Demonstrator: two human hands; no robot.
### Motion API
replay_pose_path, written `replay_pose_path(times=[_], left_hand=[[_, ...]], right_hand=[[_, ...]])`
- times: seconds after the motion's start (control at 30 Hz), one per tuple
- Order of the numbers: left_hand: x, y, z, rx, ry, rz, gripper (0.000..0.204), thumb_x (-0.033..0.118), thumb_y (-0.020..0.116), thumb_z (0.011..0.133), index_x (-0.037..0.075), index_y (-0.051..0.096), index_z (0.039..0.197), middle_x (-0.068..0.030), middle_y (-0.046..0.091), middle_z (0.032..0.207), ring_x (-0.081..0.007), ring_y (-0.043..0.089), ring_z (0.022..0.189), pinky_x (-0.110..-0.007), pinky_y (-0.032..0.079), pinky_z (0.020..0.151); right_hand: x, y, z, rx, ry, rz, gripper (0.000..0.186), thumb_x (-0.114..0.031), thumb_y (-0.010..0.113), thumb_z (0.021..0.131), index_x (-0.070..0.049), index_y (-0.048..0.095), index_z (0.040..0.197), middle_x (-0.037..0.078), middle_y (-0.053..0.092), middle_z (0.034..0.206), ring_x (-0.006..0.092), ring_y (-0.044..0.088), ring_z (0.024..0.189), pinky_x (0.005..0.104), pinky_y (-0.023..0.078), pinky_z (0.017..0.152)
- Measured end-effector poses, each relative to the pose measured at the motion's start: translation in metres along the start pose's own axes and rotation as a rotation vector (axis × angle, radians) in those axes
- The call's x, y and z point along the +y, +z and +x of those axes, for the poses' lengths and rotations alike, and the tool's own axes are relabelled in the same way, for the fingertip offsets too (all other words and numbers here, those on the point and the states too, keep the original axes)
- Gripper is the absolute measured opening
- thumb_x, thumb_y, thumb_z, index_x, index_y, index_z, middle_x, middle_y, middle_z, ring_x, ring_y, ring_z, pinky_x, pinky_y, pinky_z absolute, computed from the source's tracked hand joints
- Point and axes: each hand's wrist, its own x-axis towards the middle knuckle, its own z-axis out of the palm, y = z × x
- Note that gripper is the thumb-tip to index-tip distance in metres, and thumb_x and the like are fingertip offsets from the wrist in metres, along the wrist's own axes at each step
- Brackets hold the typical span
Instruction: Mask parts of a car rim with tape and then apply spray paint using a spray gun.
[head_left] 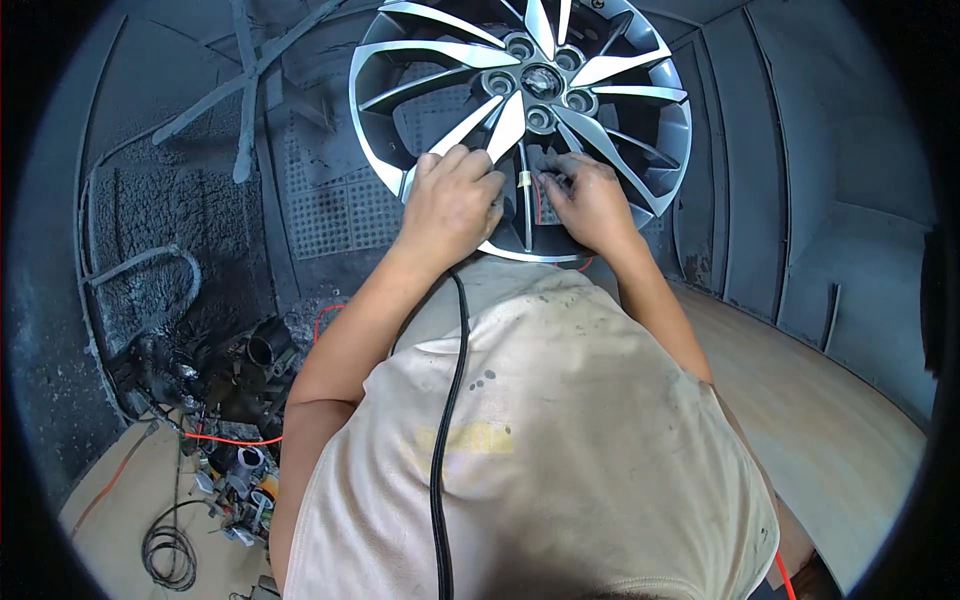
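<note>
An alloy wheel with bright silver spoke faces and dark recesses stands in front of me, its hub and bolt holes towards the top of the view. My left hand is closed, its fingers curled over a spoke near the wheel's lower left rim. On the lower right, my right hand is bent inward with thumb and fingers pinched together, the fingertips darkened. What they pinch, if anything, I cannot make out. Between the hands, a small cream-coloured piece sits on a thin spoke, beside a thin red line.
A dark cable runs down over my light shirt. At the lower left lie a coiled hose, a red hose and a heap of cans and tools. A grey-coated metal cross bar stands at the upper left, before dark walls.
</note>
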Motion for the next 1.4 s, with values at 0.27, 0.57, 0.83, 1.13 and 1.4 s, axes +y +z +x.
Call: replay_pose_path(times=[0.27,0.57,0.83,1.13,1.4], left_hand=[[0.009,0.008,0.017,-0.098,0.07,0.073,0.011,0.017,0.072,0.072,0.011,0.066,0.079,-0.0034,0.055,0.088,-0.022,0.049,0.084,-0.036,0.035,0.077],[0.007,0.007,0.022,-0.07,0.07,0.019,0.01,0.017,0.071,0.074,0.013,0.067,0.081,-0.001,0.055,0.088,-0.0207,0.05,0.085,-0.035,0.036,0.078],[0.004,0.014,0.04,0.134,0.116,-0.052,0.011,0.017,0.073,0.072,0.014,0.067,0.081,0.0002,0.054,0.088,-0.0193,0.051,0.084,-0.034,0.037,0.077],[-0.007,0.007,0.039,0.304,-0.027,-0.257,0.014,0.011,0.073,0.069,0.012,0.068,0.082,0.0007,0.056,0.085,-0.0184,0.052,0.075,-0.031,0.037,0.072],[-0.01,0.003,-0.011,0.165,-0.16,-0.437,0.014,0.01,0.072,0.068,0.009,0.07,0.082,-0.0001,0.059,0.083,-0.0183,0.054,0.071,-0.029,0.039,0.071]], right_hand=[[0.011,-0.048,0.007,0.113,0.289,0.153,0.02,-0.01,0.066,0.088,0.003,0.073,0.102,0.007,0.069,0.084,0.0154,0.054,0.067,0.0288,0.046,0.062],[0.027,-0.073,-0.015,0.17,0.403,0.099,0.02,-0.008,0.066,0.089,0.002,0.073,0.105,0.006,0.069,0.085,0.0144,0.055,0.07,0.0279,0.047,0.067],[0.026,-0.072,-0.032,0.035,0.233,-0.036,0.023,-0.008,0.069,0.086,0.0,0.072,0.107,0.01,0.068,0.097,0.0204,0.061,0.08,0.0299,0.049,0.073],[0.012,-0.059,-0.043,-0.078,0.199,-0.173,0.034,-0.011,0.074,0.081,-0.003,0.07,0.114,0.01,0.064,0.107,0.0244,0.063,0.085,0.0331,0.051,0.076],[-0.002,-0.057,-0.035,-0.255,0.161,-0.397,0.032,-0.013,0.074,0.08,-0.007,0.071,0.111,0.013,0.056,0.11,0.0283,0.062,0.084,0.0369,0.052,0.075]])
